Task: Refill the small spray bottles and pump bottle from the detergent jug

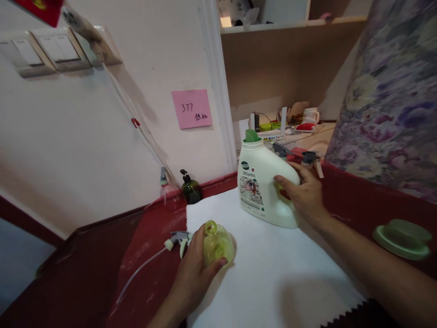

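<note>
My left hand (196,266) is wrapped round a yellow-green see-through bottle (219,248) with an open neck, standing on a white cloth (252,282). Beside that hand lies a spray trigger head (177,239) with a long thin tube. My right hand (305,193) grips the handle of a large pale detergent jug (269,187) with a printed label. The jug is upright near the back of the cloth, its mouth uncapped and a green spout showing. To the far right lies a pale green cap-shaped piece (403,239).
A dark green pump bottle (191,189) and a clear spray bottle (165,187) stand by the wall. Behind the jug are more spray heads (309,158) and a white router (273,135). A red cover (143,255) lies under the cloth; a floral curtain (392,100) hangs at right.
</note>
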Demonstrator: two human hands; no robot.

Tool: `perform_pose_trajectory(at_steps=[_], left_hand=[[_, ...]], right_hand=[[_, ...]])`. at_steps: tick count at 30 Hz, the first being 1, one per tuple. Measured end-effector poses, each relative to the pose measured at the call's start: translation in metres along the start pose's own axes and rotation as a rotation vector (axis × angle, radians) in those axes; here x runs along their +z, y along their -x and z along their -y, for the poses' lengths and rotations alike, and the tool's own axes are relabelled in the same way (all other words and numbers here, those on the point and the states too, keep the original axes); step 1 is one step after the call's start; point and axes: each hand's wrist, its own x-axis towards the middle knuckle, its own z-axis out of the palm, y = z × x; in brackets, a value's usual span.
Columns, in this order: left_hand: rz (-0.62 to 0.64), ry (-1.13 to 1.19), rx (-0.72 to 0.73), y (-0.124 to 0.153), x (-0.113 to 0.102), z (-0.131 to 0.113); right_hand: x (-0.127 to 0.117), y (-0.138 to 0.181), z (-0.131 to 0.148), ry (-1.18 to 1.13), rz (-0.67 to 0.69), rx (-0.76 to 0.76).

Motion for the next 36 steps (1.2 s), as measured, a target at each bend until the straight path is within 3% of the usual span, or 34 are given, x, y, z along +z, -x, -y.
perform_pose_trajectory(at_steps=[6,9,11,13,15,20,24,28,36], left_hand=[[-0.049,0.027,0.008,-0.002,0.003,-0.004],[-0.079,0.059,0.021,-0.002,0.004,-0.004],[-0.104,0.065,0.011,0.0,0.004,-0.005],[-0.136,0.053,0.003,0.002,0.005,-0.009],[-0.157,0.042,0.016,0.007,0.007,-0.016],[-0.097,0.057,0.114,0.021,0.019,-0.039],[0.05,0.015,0.204,0.029,0.032,-0.05],[0.109,0.025,0.218,0.03,0.039,-0.051],[0.224,-0.018,0.159,0.027,0.031,-0.05]], right_hand=[[-0.018,0.008,0.008,0.157,0.024,-0.089],[-0.03,0.022,0.028,0.236,-0.023,-0.218],[-0.033,0.036,0.041,0.259,0.024,-0.331],[-0.032,0.052,0.05,0.233,0.161,-0.384],[-0.029,0.068,0.055,0.17,0.392,-0.322],[-0.024,0.102,0.049,-0.074,0.981,0.142],[-0.025,0.116,0.038,-0.088,1.223,0.37],[-0.026,0.121,0.034,-0.148,1.254,0.434],[-0.019,0.122,0.041,-0.104,1.142,0.279]])
